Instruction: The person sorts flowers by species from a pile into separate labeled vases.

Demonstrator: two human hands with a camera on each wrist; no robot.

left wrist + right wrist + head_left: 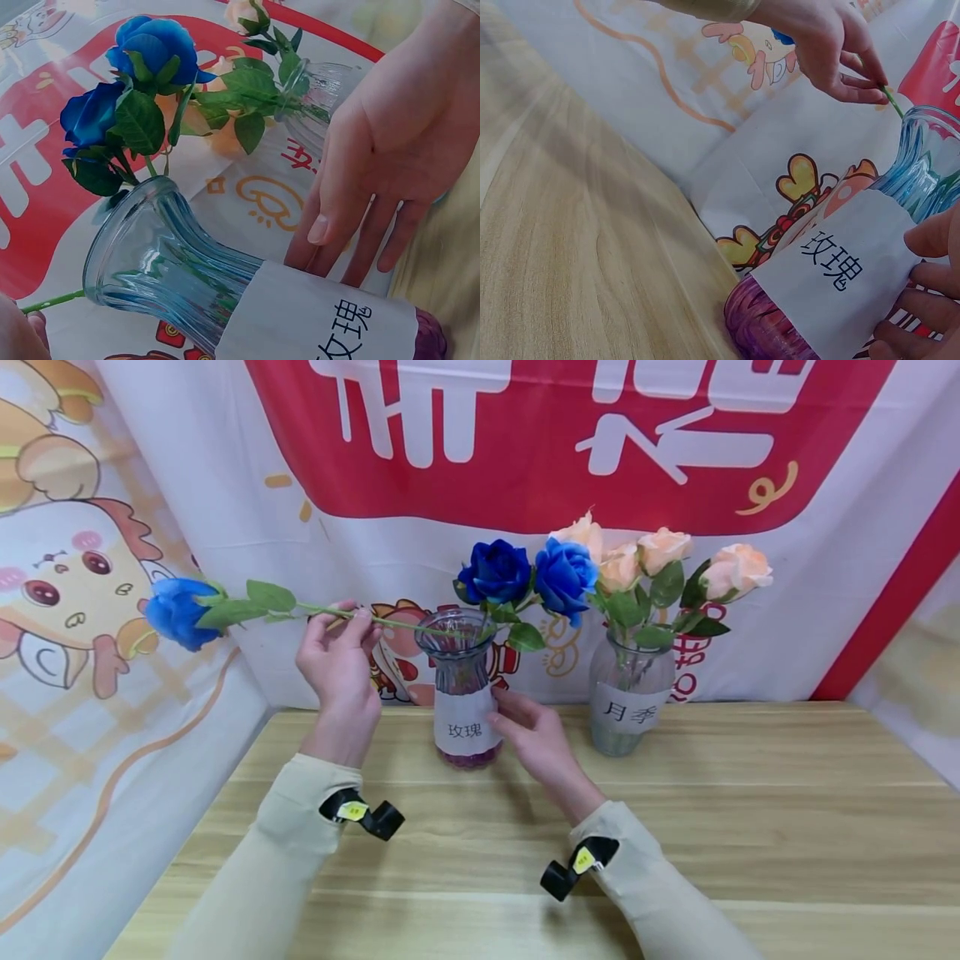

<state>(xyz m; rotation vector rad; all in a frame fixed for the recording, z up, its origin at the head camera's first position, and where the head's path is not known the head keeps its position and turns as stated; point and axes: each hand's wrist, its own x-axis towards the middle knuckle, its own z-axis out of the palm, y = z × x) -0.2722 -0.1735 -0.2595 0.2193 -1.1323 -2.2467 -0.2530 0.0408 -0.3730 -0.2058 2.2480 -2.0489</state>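
Observation:
My left hand [341, 660] pinches the green stem of a blue rose [180, 612], which lies nearly level with its bloom to the left. The stem's far end reaches the mouth of a ribbed glass vase [461, 672] with a white label and purple base. Two other blue roses [495, 572] stand in that vase and lean right. Beside the vase's right side is my right hand [536, 735], its fingers fairly straight and touching the label's edge [847, 274]. In the left wrist view, the right hand's [397, 142] fingertips are partly hidden behind the vase.
To the right stands a second labelled clear vase [630, 693] holding several peach roses [663, 550]. Both vases are near the back edge of the wooden table [750, 827]. A printed red and white cloth [525, 468] hangs close behind, another cloth [82, 760] at left.

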